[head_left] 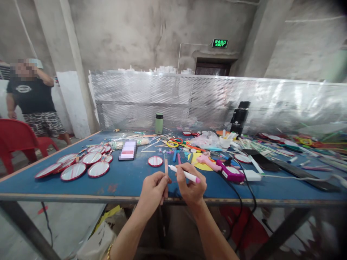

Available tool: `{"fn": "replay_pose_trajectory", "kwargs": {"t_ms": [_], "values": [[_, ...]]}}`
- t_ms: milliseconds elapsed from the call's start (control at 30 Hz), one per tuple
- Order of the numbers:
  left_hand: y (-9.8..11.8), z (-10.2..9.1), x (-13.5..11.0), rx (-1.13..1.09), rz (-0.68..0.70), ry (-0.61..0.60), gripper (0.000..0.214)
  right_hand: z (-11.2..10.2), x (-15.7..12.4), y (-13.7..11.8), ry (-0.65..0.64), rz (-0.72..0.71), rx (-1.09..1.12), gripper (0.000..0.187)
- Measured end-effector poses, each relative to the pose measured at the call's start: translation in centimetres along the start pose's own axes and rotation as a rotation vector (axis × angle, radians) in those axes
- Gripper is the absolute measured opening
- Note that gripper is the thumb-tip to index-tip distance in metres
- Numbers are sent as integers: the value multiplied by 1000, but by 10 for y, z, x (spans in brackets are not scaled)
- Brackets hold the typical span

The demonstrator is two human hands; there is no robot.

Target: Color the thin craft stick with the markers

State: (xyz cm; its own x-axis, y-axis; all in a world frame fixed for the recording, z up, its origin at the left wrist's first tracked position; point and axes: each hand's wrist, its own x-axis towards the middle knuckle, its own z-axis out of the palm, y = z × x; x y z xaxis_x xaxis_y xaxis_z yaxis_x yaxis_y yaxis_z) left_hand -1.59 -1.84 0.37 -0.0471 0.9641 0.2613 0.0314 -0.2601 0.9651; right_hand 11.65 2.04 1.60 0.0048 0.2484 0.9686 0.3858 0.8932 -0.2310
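Note:
My left hand (153,190) is closed on a thin wooden stick (166,167) that it holds upright over the blue table's front edge (81,196). My right hand (190,186) grips a white marker with a pink cap (184,174), its tip touching or nearly touching the stick. A single round red-rimmed disc (155,161) lies on the table just beyond my hands.
Several red-rimmed discs (81,166) lie at the table's left. Craft clutter, scissors (173,143), a pink glue gun (208,163) and a purple device with black cable (231,172) fill the right. A green bottle (159,123) stands at the perforated screen. A person stands far left by a red chair (16,139).

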Motion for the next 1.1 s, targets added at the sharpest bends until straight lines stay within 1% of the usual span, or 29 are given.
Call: {"fn": "replay_pose_trajectory", "kwargs": {"t_ms": [67,200,333,500,600,767,900,1033,1100], "values": [[0,0,0,-9,-8,3,36,0,-1,0,10,9,12,16],[0,1,-1,5,2,12,36,-1,-2,0,-31,5,20,16],[0,1,-1,18,12,2,35,0,-3,1,-9,13,19,16],[0,1,0,21,3,-4,36,-1,-3,1,-56,22,49,15],[1,2,0,27,9,1,36,-1,-3,0,-39,24,52,16],[1,1,0,24,10,-2,38,-1,0,-2,-70,3,67,16],[0,1,-1,28,12,-2,37,-2,0,-3,-32,23,40,18],[1,2,-1,29,18,-1,37,-3,0,-3,-79,21,44,18],[1,2,-1,25,17,-1,37,-3,-1,-2,-65,21,38,18]]}}
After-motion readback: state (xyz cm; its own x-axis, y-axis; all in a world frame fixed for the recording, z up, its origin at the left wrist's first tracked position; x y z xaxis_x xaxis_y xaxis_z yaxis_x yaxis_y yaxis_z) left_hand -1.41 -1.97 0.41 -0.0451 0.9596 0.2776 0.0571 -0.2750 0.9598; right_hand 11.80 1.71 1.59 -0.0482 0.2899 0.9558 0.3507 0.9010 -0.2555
